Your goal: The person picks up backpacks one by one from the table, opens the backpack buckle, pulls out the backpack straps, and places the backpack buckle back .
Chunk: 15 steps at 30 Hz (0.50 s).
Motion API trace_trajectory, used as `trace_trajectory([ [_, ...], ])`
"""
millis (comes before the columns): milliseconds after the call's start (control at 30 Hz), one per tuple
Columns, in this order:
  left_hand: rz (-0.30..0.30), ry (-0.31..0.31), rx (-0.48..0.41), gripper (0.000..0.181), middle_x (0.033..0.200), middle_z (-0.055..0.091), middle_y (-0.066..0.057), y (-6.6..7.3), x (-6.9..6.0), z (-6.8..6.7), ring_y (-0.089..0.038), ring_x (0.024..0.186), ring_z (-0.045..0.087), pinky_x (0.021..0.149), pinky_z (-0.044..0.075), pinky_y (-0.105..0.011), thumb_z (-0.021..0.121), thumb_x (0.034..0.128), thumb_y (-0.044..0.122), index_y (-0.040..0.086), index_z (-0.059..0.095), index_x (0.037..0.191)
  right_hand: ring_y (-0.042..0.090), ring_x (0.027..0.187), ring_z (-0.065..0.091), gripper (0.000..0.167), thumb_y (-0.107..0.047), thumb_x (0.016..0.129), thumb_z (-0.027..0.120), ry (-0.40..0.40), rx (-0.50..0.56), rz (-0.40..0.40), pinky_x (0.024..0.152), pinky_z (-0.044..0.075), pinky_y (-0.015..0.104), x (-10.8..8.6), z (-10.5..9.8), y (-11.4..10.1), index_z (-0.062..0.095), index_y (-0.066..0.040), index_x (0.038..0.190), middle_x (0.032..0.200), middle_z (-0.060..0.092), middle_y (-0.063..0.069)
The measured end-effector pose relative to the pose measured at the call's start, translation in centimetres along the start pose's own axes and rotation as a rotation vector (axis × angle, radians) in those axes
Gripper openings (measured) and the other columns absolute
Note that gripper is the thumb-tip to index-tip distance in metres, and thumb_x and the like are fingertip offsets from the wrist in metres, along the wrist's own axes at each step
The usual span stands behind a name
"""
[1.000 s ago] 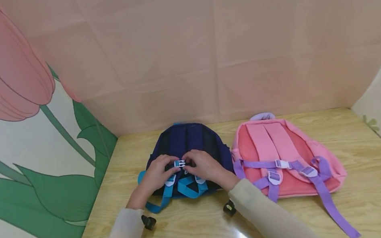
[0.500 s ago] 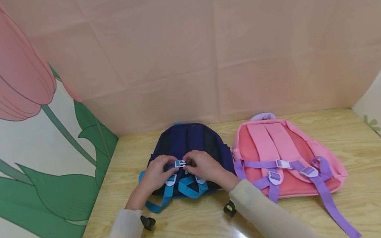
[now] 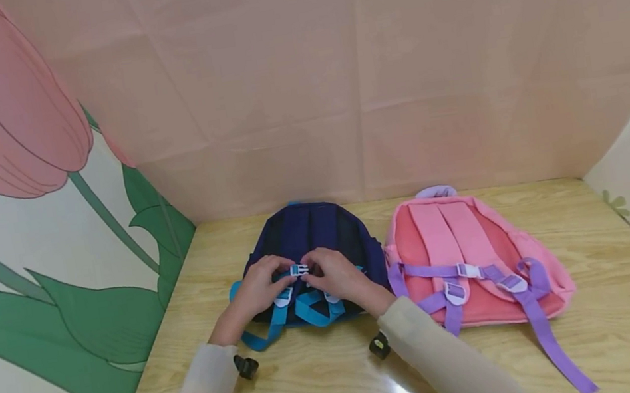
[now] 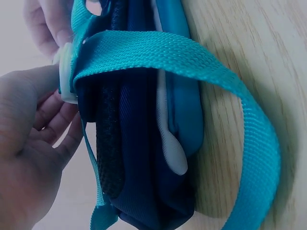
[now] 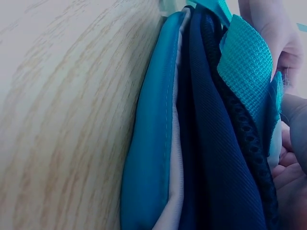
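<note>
A navy backpack (image 3: 309, 224) with blue webbing straps lies back panel up on the wooden table. Over its middle my left hand (image 3: 260, 290) and right hand (image 3: 338, 275) face each other, fingertips pinching opposite ends of a white side-release buckle (image 3: 299, 270). Pale prongs show between the fingertips; whether the two halves are locked cannot be told. White strap adjusters sit just below the hands. In the left wrist view a blue strap (image 4: 158, 52) loops past the thumb side of the left hand. The right wrist view shows webbing (image 5: 247, 64) beside the partly hidden right hand.
To the right a pink backpack (image 3: 434, 227) lies back panel up, its purple chest strap joined by a white buckle (image 3: 469, 271). A loose purple strap end (image 3: 561, 356) trails toward the table's front. Behind the table (image 3: 317, 384) hangs a pinkish backdrop (image 3: 359, 83).
Both hands keep their pinch on the buckle in nearly the same place. Only slight shifts of the fingers and the view are visible; the backpacks stay put.
</note>
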<state>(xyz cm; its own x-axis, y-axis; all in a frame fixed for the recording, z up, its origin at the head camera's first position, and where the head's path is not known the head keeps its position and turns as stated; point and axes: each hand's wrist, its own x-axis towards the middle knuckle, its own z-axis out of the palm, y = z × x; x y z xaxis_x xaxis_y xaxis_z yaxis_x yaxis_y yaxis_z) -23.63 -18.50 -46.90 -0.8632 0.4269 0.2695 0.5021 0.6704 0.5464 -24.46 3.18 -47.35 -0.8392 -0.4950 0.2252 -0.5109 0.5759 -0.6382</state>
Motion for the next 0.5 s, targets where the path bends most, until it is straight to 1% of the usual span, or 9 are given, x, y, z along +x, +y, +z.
trace_trajectory([
  [100, -0.010, -0.004, -0.003, 0.022, 0.103, 0.068, -0.003, -0.06, -0.02, -0.01, -0.018, 0.095, 0.062, 0.082, 0.052, -0.035, 0.074, 0.0935, 0.016, 0.009, 0.072, 0.114, 0.011, 0.078, 0.057, 0.024, -0.019, 0.094, 0.075, 0.001, 0.002, -0.005, 0.065, 0.049, 0.021, 0.02, 0.05, 0.00, 0.069, -0.007, 0.113, 0.092, 0.061, 0.001],
  [267, -0.005, -0.003, -0.006, 0.022, 0.102, 0.068, -0.002, -0.09, -0.02, -0.02, -0.017, 0.094, 0.061, 0.082, 0.052, -0.035, 0.075, 0.0932, 0.016, 0.009, 0.071, 0.114, 0.011, 0.076, 0.055, 0.021, -0.019, 0.094, 0.074, 0.003, 0.008, -0.010, 0.063, 0.049, 0.021, 0.01, -0.06, -0.06, 0.069, -0.009, 0.112, 0.090, 0.060, 0.000],
  [433, 0.005, -0.012, 0.002, 0.026, 0.103, 0.067, -0.004, -0.03, -0.01, -0.27, -0.019, 0.096, 0.060, 0.083, 0.052, -0.036, 0.076, 0.0924, 0.014, 0.008, 0.070, 0.117, 0.012, 0.074, 0.055, 0.017, -0.017, 0.094, 0.074, 0.030, 0.032, -0.043, 0.061, 0.049, 0.022, -0.03, -0.20, 0.06, 0.069, -0.010, 0.108, 0.090, 0.061, 0.001],
  [500, 0.006, -0.016, 0.002, 0.028, 0.103, 0.066, -0.005, -0.01, -0.01, -0.45, -0.020, 0.097, 0.058, 0.084, 0.051, -0.038, 0.076, 0.0923, 0.014, 0.008, 0.069, 0.119, 0.012, 0.074, 0.056, 0.016, -0.016, 0.094, 0.074, 0.040, 0.045, -0.045, 0.061, 0.049, 0.022, 0.01, -0.20, 0.23, 0.069, -0.010, 0.107, 0.090, 0.062, 0.000],
])
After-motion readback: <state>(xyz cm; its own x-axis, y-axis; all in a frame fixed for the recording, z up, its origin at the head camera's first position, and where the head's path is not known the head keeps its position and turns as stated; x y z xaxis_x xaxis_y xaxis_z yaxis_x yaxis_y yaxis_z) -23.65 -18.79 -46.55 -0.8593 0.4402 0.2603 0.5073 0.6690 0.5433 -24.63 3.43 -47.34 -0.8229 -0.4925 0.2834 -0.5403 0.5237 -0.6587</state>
